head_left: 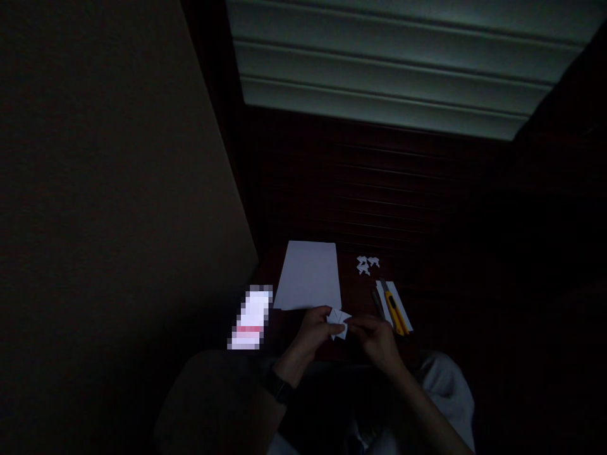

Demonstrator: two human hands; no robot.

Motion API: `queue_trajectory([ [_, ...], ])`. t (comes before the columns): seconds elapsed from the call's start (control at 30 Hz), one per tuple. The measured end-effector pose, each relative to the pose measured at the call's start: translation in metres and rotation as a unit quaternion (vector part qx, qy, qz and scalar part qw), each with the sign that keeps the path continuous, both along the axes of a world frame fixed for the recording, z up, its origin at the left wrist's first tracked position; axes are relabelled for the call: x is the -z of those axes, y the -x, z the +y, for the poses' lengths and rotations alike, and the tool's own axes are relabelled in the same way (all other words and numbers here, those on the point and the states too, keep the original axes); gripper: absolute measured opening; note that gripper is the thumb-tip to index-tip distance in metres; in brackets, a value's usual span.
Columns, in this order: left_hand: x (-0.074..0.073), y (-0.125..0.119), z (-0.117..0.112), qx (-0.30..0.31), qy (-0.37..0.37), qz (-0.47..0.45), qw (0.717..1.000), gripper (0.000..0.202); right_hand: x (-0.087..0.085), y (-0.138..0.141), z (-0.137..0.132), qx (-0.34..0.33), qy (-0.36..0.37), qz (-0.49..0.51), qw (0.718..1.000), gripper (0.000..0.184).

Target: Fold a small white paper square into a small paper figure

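Observation:
A small piece of folded white paper (338, 318), marked with crease lines, is held above the near edge of the dark table. My left hand (313, 330) pinches it from the left, the thumb lying across its face. From the right, my right hand (376, 338) has its fingers closed at the paper's right edge. Whether those fingertips grip the paper or only press against it is hard to see in the dim light. A dark watch (279, 387) is on my left wrist.
Behind my hands lies a stack of white paper (310, 275). Several small folded paper figures (364, 264) sit at the back right. A yellow utility knife (396, 313) rests on a white paper strip (404, 309). A lit, pixelated screen (252, 319) is at left, near the wall (142, 158).

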State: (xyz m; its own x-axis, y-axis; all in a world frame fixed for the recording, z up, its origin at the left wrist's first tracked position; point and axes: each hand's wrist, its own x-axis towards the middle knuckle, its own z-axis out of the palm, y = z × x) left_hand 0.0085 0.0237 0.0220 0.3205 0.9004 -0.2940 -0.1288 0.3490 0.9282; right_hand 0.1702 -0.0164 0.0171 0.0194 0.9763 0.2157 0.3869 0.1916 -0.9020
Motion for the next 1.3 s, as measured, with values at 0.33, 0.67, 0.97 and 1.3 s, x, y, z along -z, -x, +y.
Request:
queue_trajectory([
  [0.33, 0.008, 0.001, 0.0, -0.006, 0.026, -0.072, 0.997, 0.031, -0.002, 0.002, -0.006, 0.01, -0.172, -0.248, 0.953, 0.036],
  [0.67, -0.008, 0.006, -0.007, 0.015, 0.058, -0.133, 0.989, 0.029, 0.007, -0.003, -0.016, 0.006, -0.264, -0.319, 0.91, 0.037],
  [0.97, -0.005, 0.004, -0.005, 0.019, 0.038, -0.093, 0.995, 0.027, -0.01, 0.001, -0.01, -0.017, -0.059, -0.023, 0.998, 0.017],
  [1.3, 0.01, -0.005, -0.004, -0.033, -0.205, 0.176, 0.962, 0.014, 0.017, 0.006, 0.007, 0.064, 0.224, 0.375, 0.897, 0.02],
])
